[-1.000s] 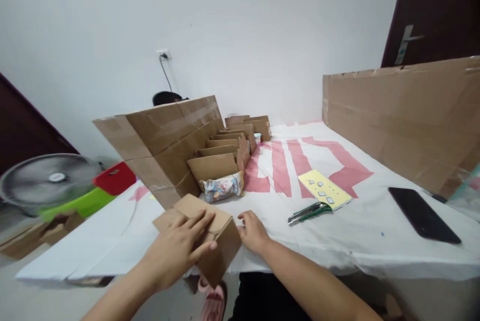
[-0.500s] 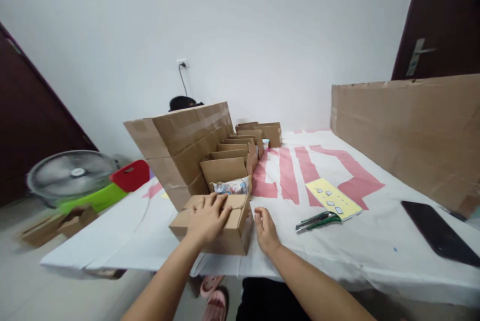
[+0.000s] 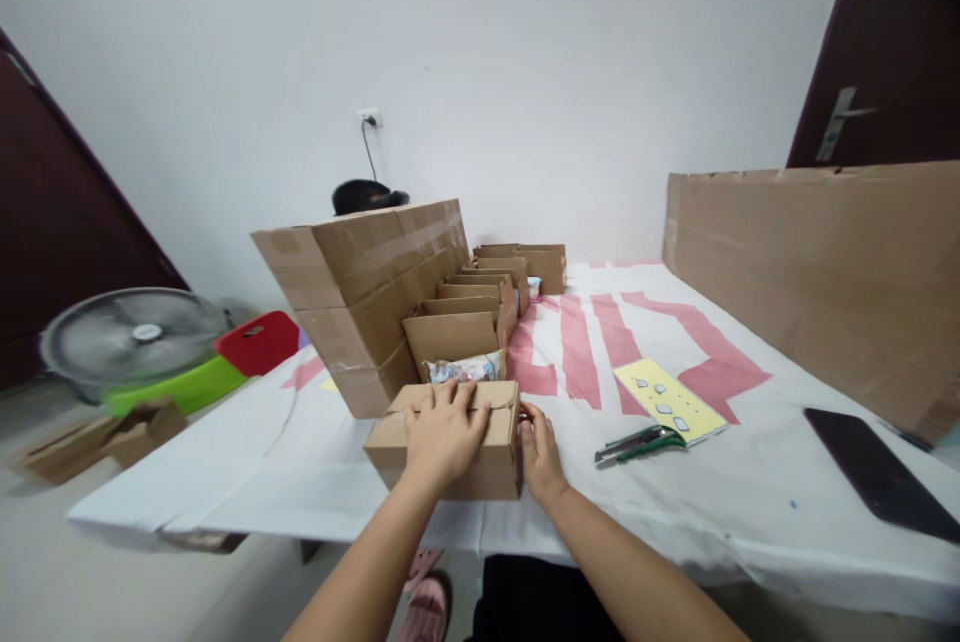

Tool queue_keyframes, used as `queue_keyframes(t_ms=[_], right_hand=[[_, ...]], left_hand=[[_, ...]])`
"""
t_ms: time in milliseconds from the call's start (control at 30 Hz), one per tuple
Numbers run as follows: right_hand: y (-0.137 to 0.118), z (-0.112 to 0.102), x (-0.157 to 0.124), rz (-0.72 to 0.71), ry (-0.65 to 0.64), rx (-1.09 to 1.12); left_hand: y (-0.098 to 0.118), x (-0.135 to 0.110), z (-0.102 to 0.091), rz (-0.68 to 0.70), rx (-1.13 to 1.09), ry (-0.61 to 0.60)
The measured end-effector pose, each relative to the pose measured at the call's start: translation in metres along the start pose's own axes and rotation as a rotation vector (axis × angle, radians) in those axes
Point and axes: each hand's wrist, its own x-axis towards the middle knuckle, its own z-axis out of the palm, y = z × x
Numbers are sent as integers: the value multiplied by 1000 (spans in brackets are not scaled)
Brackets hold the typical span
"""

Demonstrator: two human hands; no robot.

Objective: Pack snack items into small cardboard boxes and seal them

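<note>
A small closed cardboard box [image 3: 480, 467] lies near the table's front edge. My left hand [image 3: 444, 430] rests flat on its lid, fingers spread. My right hand [image 3: 538, 450] presses against the box's right end, fingers held together. Right behind the box stands an open carton holding a colourful snack packet [image 3: 465, 368], the first of a row of several open cartons [image 3: 480, 294] running toward the wall.
A tall cardboard panel [image 3: 360, 282] flanks the row on the left; a long one [image 3: 817, 272] lines the right side. On the white cloth [image 3: 720, 482] lie a green utility knife [image 3: 637, 443], a yellow sticker sheet [image 3: 664, 400] and a black phone [image 3: 877, 472]. A fan [image 3: 124, 337] stands left.
The box was tipped over the table's front edge; now it lies flat, pushed back against the open carton. My right hand has closed in on its right end.
</note>
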Motion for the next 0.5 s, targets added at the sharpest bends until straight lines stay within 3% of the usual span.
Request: queue_keyframes(t_ms=[500], right_hand=[[15, 6, 4, 77, -6, 33]], left_hand=[[4, -4, -6, -16, -26, 24]])
